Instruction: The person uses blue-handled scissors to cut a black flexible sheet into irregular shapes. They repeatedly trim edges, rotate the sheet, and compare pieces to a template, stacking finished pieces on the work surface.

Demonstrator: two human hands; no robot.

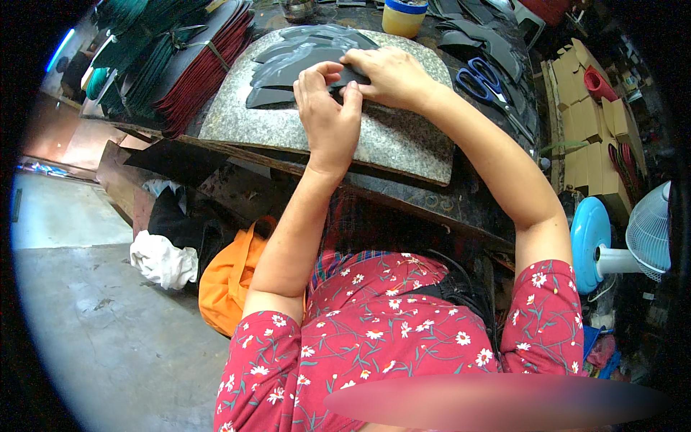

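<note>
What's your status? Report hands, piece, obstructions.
Left hand and right hand both pressing the dark piece on stone slab. Scissors lie right, apart.

Grey concrete floor [93, 324], stained. Dark worn workbench [432, 201] with granite slab [403, 137] on top. Blue-and-white fan [626, 241] at right. Cardboard boxes [586, 122] stacked beyond. Orange bag [227, 277] beneath bench.

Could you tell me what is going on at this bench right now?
A person presses both hands, left hand and right hand, onto a dark cut piece lying on a speckled stone slab. More dark pieces are spread on the slab behind. Blue-handled scissors lie to the right, untouched.
</note>
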